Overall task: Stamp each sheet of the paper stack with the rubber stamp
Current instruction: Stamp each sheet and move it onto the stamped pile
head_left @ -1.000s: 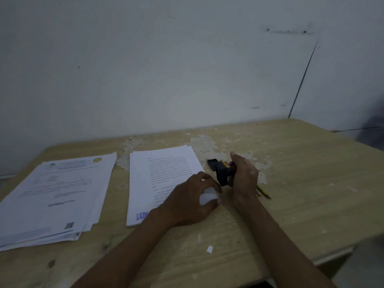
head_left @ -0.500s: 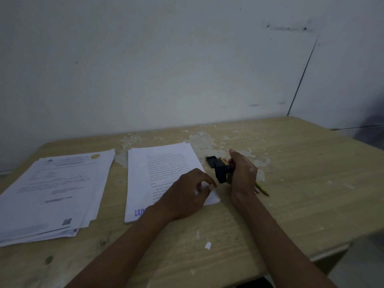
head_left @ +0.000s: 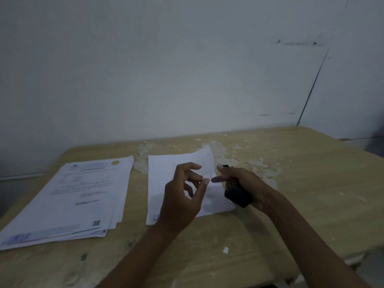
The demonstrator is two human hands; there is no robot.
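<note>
The print on the papers [head_left: 70, 196] at lower left is too blurred to read; their corner is cut off by the frame's left edge.

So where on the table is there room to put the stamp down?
Bare table lies right of the right hand, which holds the stamp. A narrow bare strip runs between the left stack and the middle stack. It is crowded where the left hand lifts the top sheet.

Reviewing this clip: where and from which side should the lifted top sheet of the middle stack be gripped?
Pinch the top sheet at its raised right edge, coming from the right. That edge curls up off the middle stack, leaving room beneath. The left hand is already there; the right hand holds the stamp.
</note>
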